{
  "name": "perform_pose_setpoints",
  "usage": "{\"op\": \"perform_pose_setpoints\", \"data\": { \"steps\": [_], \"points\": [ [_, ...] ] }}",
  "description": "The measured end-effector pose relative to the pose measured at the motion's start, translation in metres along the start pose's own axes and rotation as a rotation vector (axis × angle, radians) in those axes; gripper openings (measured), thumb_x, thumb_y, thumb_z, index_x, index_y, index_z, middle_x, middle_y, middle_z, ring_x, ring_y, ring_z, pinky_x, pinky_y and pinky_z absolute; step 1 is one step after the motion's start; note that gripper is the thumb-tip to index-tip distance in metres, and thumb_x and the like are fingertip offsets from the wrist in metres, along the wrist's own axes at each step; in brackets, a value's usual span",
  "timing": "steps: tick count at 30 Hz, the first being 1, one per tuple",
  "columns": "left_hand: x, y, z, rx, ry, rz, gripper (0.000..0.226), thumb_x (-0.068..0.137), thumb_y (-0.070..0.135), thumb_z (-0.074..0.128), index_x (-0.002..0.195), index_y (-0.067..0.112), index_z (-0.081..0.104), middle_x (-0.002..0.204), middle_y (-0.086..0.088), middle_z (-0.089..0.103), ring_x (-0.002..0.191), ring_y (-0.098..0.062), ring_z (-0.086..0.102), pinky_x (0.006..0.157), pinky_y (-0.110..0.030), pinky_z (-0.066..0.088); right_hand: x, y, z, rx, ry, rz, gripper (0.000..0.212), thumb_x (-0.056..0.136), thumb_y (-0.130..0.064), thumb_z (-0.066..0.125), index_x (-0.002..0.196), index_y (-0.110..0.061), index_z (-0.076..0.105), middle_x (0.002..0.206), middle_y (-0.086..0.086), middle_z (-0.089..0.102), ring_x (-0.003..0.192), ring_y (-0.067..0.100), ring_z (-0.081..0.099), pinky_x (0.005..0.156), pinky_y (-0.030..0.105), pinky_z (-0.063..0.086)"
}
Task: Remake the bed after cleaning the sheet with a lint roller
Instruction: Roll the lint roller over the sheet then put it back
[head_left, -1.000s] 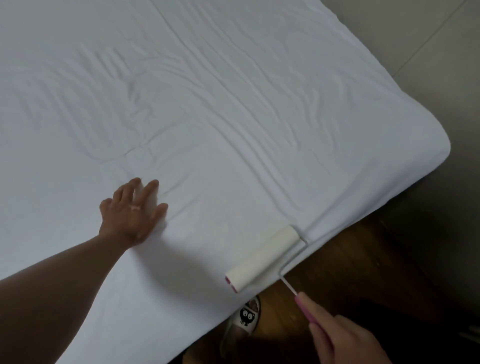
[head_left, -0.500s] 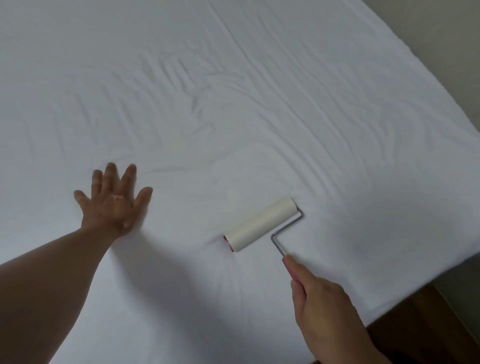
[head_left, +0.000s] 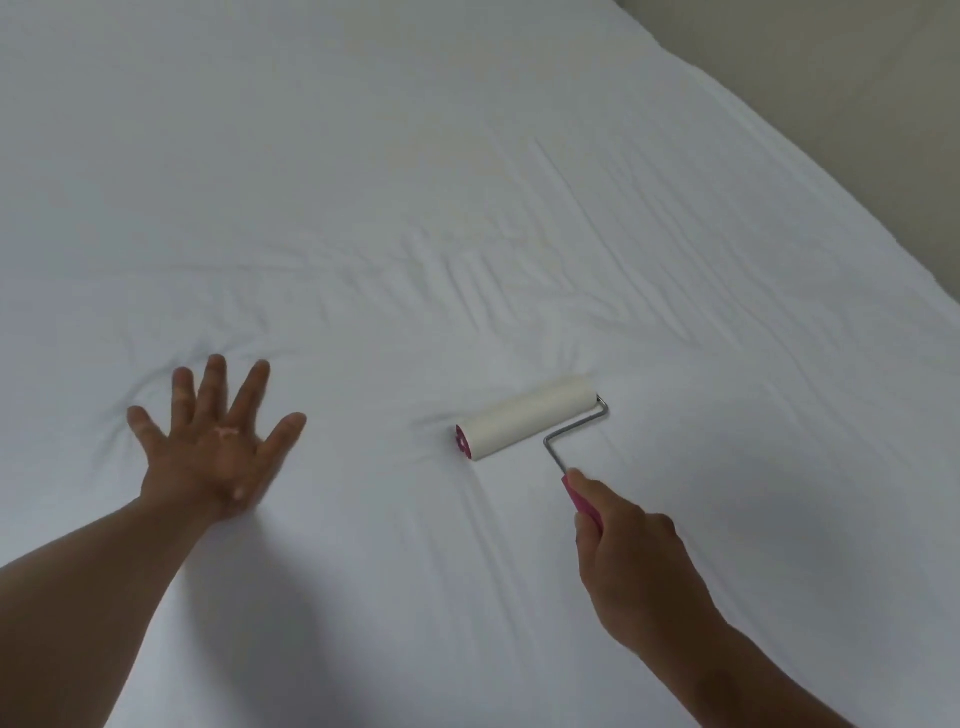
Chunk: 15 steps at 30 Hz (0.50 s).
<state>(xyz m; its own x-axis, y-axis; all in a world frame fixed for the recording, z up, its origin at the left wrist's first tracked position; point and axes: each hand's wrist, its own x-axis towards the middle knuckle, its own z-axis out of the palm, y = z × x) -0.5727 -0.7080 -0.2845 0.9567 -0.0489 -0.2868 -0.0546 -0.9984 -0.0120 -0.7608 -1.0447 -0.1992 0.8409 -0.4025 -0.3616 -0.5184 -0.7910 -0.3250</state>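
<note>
A white fitted sheet (head_left: 467, 182) covers the whole bed and shows creases across its middle. The lint roller (head_left: 527, 418) lies with its cream drum flat on the sheet, a pink end cap to the left and a bent wire arm leading down to a pink handle. My right hand (head_left: 631, 566) grips that handle from below right. My left hand (head_left: 218, 447) presses flat on the sheet to the left of the roller, fingers spread wide, with small wrinkles gathered around it.
The bed's right edge (head_left: 831, 187) runs diagonally from the top to the right side. Beyond it a strip of beige floor (head_left: 857, 78) fills the upper right corner.
The roller has travelled from the bed's near edge up onto the middle of the sheet. My left hand slid farther in too, and its fingers have spread. The wooden floor is out of view.
</note>
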Motion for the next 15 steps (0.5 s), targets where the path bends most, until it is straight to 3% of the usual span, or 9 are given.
{"op": "perform_pose_setpoints", "data": {
  "steps": [6, 12, 15],
  "points": [
    [0.025, -0.004, 0.011, 0.001, 0.036, 0.020, 0.084, 0.080, 0.086, -0.007, 0.148, 0.043, -0.029, 0.164, -0.004, -0.025, 0.150, -0.032, -0.022, 0.112, -0.069, -0.006, 0.112, -0.074, 0.003, 0.028, 0.065, -0.059, 0.036, 0.101, -0.034, 0.039, 0.135, -0.042, 0.048, 0.115, -0.001, 0.070, 0.107, 0.028, 0.066, 0.091, 0.038, 0.053],
    [0.028, -0.006, 0.026, 0.053, 0.058, 0.011, 0.085, 0.087, 0.082, 0.000, 0.157, 0.035, -0.011, 0.166, -0.007, -0.014, 0.153, -0.037, -0.010, 0.111, -0.072, 0.003, 0.209, -0.142, -0.006, 0.087, 0.096, -0.134, 0.035, 0.097, -0.024, 0.044, 0.128, -0.031, 0.058, 0.121, 0.007, 0.066, 0.109, 0.033, 0.064, 0.093, 0.035, 0.052],
    [0.031, -0.005, 0.030, 0.069, 0.055, 0.016, 0.085, 0.086, 0.081, -0.003, 0.156, 0.035, -0.016, 0.165, -0.008, -0.018, 0.151, -0.036, -0.017, 0.112, -0.072, -0.002, 0.242, -0.165, -0.008, 0.078, 0.117, -0.188, 0.033, 0.095, -0.020, 0.046, 0.125, -0.025, 0.061, 0.122, 0.010, 0.065, 0.111, 0.035, 0.062, 0.094, 0.035, 0.050]
  ]
}}
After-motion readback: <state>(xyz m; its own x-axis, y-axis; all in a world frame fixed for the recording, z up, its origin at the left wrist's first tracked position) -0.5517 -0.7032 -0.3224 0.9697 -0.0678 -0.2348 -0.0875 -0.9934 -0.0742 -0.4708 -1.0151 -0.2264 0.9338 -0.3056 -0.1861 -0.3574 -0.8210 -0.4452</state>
